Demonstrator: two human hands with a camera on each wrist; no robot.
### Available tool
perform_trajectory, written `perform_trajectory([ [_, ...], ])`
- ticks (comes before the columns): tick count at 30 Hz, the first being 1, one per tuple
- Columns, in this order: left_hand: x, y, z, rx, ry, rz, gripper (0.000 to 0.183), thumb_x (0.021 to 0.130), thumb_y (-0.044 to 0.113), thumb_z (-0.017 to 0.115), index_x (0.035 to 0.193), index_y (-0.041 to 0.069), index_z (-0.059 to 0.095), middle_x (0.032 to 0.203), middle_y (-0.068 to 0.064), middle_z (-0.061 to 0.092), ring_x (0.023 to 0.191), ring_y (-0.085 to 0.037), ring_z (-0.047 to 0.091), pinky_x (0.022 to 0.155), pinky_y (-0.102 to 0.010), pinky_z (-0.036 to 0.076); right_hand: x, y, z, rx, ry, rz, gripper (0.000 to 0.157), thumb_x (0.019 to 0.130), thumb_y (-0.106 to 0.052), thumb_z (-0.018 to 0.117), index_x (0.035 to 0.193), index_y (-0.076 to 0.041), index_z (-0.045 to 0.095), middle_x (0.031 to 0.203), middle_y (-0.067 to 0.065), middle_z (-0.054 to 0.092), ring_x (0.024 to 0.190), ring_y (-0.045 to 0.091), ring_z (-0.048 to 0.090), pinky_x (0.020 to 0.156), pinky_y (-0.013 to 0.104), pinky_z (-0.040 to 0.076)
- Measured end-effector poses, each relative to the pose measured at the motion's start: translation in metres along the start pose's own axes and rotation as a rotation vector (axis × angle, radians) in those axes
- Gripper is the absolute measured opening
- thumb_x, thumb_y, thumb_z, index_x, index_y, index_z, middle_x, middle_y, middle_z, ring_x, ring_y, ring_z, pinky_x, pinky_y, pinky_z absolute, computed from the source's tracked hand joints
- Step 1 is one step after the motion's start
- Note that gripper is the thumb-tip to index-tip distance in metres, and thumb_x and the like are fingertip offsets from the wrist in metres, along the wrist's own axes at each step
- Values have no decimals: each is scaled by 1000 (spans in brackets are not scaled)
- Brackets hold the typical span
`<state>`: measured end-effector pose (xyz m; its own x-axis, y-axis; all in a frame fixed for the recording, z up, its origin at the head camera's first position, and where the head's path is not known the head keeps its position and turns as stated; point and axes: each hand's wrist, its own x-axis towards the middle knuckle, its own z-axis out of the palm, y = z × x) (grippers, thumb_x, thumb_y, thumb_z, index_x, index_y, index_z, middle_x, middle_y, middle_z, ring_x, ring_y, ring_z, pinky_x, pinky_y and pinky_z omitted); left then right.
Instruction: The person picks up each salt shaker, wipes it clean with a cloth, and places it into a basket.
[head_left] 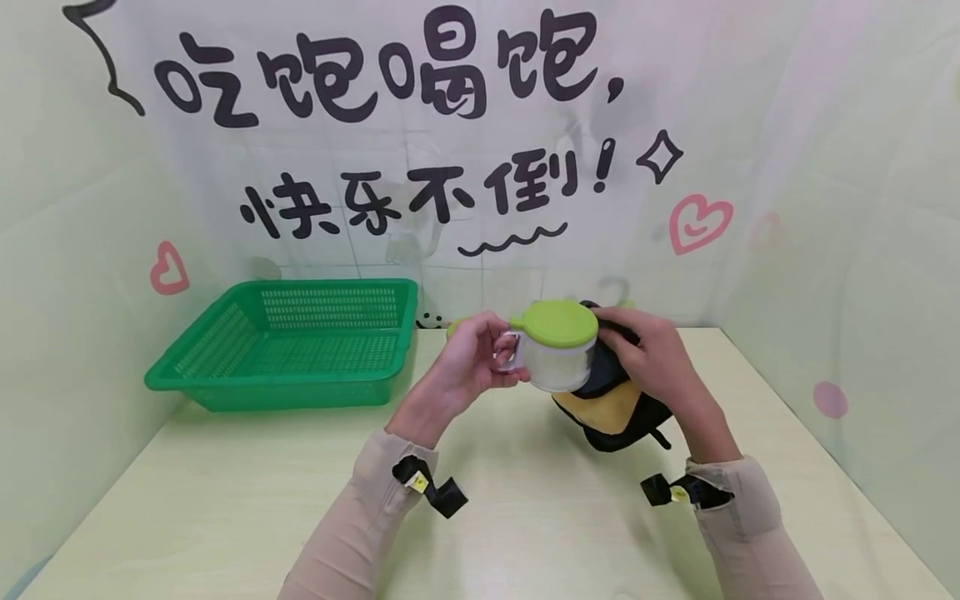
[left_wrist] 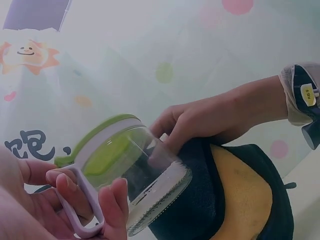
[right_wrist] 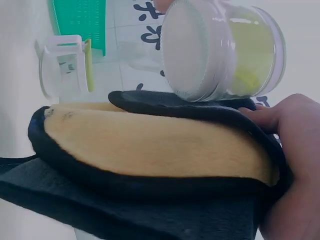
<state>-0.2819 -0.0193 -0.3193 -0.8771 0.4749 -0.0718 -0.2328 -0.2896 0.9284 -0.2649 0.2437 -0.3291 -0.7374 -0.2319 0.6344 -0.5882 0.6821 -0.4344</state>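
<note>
My left hand [head_left: 480, 346] grips the white handle of a clear glass seasoning jar [head_left: 557, 367] with a green lid [head_left: 561, 323]. Something green shows through the glass in the left wrist view. The jar is held above the table, beside a small dark bag [head_left: 622, 417] with a tan panel. My right hand [head_left: 651, 350] grips that bag by its top edge, thumb and fingers on the dark fabric [right_wrist: 260, 130]. From the head view, the jar hides part of the bag. The bag's inside cannot be seen.
A green plastic basket [head_left: 281, 392] stands at the back left of the table. Another green-lidded jar [right_wrist: 50, 75] with a white handle stands on the table in the right wrist view; my left hand mostly hides it from the head view. A printed cloth [head_left: 337, 150] hangs behind.
</note>
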Motion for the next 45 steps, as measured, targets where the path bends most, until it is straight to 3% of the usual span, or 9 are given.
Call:
perform_trajectory([
  [6, -1, 1, -3, -19, -17, 7, 30, 95, 19, 42, 66, 12, 40, 60, 1, 40, 55, -22, 59, 67, -35, 52, 0, 5, 3, -31, -197, 2, 24, 96, -7, 69, 119, -10, 76, 116, 11, 77, 109, 30, 71, 96, 53, 56],
  [12, -2, 3, -4, -28, -26, 2, 29, 96, 21, 42, 68, 13, 39, 62, 1, 39, 57, -23, 64, 67, -33, 51, 0, 9, 8, -93, -362, 31, 14, 98, -12, 66, 106, -13, 77, 97, 2, 76, 82, 17, 61, 79, 38, 52],
  [16, -1, 3, -3, -31, -33, 0, 29, 96, 21, 42, 68, 13, 38, 63, 1, 38, 58, -23, 62, 69, -34, 51, -1, 11, 8, -82, -328, 33, 13, 98, -10, 67, 105, -13, 77, 96, 2, 76, 81, 16, 60, 78, 37, 50],
  [22, 0, 0, -1, -20, -41, -18, 30, 94, 19, 43, 64, 12, 41, 59, 1, 40, 56, -23, 61, 66, -34, 51, -4, 11, 7, -67, -177, 3, 14, 95, -7, 71, 107, -11, 78, 103, 7, 78, 94, 24, 71, 86, 47, 57],
  [26, 1, -2, 0, -4, -65, -39, 31, 93, 18, 44, 63, 11, 42, 57, 1, 41, 55, -23, 62, 65, -33, 52, -4, 8, 5, -37, -63, -27, 18, 95, 0, 68, 109, -7, 78, 107, 13, 78, 97, 30, 73, 86, 51, 58],
  [29, 2, -4, 1, 6, -80, -42, 31, 93, 19, 44, 63, 12, 42, 57, 1, 40, 56, -22, 61, 65, -33, 52, -2, 8, 5, 14, -33, -24, 25, 97, 4, 62, 115, -5, 76, 114, 15, 76, 103, 31, 73, 89, 47, 58],
  [36, -1, -3, 1, -24, -99, -41, 32, 93, 18, 42, 62, 12, 41, 58, 0, 40, 57, -23, 61, 64, -34, 50, 0, 16, 12, 254, -166, -37, 29, 98, 11, 50, 117, 2, 71, 112, 16, 73, 96, 5, 60, 83, 18, 49],
  [41, -3, -2, 2, -45, -119, -38, 32, 94, 18, 41, 63, 12, 41, 59, 1, 41, 59, -24, 61, 65, -34, 50, -2, 23, 15, 360, -312, 22, 20, 94, 13, 53, 106, 9, 69, 98, 8, 70, 88, 0, 56, 81, 21, 51],
  [45, -3, -1, 3, -46, -109, -30, 31, 95, 19, 41, 64, 12, 38, 59, 0, 40, 58, -24, 60, 64, -33, 49, -3, 23, 15, 340, -379, 75, 21, 97, 9, 54, 111, 8, 70, 106, 14, 72, 96, -3, 59, 94, 33, 56],
])
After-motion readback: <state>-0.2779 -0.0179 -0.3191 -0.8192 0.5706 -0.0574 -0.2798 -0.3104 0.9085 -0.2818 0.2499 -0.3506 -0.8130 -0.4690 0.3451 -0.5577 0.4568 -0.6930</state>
